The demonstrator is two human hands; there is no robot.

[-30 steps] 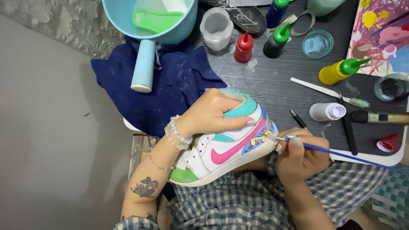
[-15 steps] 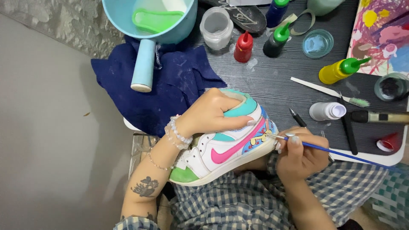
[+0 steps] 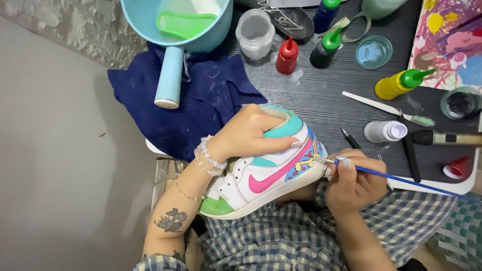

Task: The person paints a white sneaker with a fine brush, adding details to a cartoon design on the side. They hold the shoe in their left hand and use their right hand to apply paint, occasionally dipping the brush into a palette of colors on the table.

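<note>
My left hand [image 3: 251,133] grips the collar of a white high-top sneaker [image 3: 261,173] with pink, teal and green painted panels, held on its side over my lap. My right hand [image 3: 354,180] pinches a thin blue-handled paintbrush [image 3: 396,176]. The brush tip touches the yellow and blue painted patch near the sneaker's heel. A bead bracelet sits on my left wrist.
On the dark table: a navy cloth [image 3: 201,103], a light blue scoop-pan [image 3: 175,25] with a green insert, a clear jar [image 3: 255,32], red [image 3: 287,55], green-capped black [image 3: 324,49] and yellow [image 3: 399,84] paint bottles, a small white bottle [image 3: 384,131], a paint-splashed canvas [image 3: 447,42].
</note>
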